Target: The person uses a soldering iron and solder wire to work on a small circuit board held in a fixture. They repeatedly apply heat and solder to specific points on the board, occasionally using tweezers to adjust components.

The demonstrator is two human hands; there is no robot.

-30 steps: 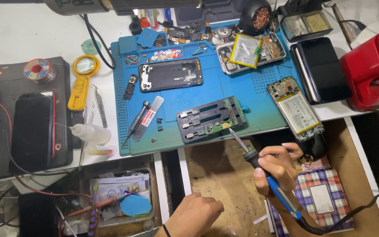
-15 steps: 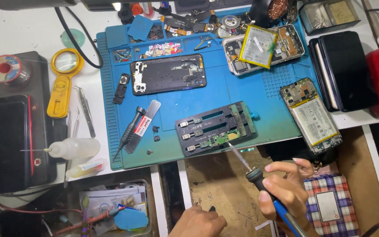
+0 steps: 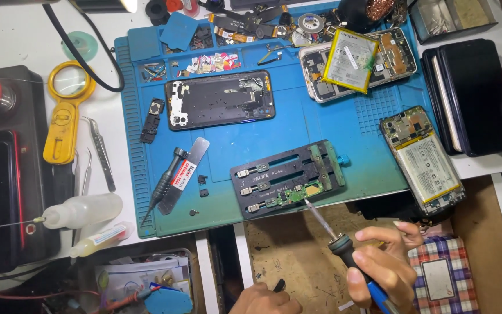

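- Right hand [image 3: 382,264] wrapped around the dark grip of a soldering iron [image 3: 344,244], fingers pressed closed on it; thin tip resting at the small green circuit board [image 3: 294,193].
- Board clamped in a black holding fixture [image 3: 289,177] near the front edge of the blue mat [image 3: 297,125], on the white worktop [image 3: 7,40].
- Left hand [image 3: 262,299] low at the frame's bottom edge, fingers curled next to a small dark object [image 3: 278,285]; cannot tell whether pinching it or merely touching.
- Likely risk: tip lingering too long could lift a pad or scorch the board, given how small the parts look.
- Likely risk: a slip of the iron sideways could bridge neighbouring contacts or mark the fixture's rails.
- Likely risk: opened phone with exposed battery [image 3: 422,160] lying near the right hand; a stray swing of the hot iron toward it would be hazardous.
- Likely risk: the iron's blue cord trailing off below could tug the grip off line.
- Hard to make out: exact spot of contact between tip and board, and whether solder is present there.
- Cut off: most of the left hand and wrist, the cord's run, the plaid item [image 3: 443,276] at lower right.
- Loose screws and tiny parts on the mat too small to identify; screwdriver [image 3: 164,186] and tweezers [image 3: 101,154] lying well apart from both hands.
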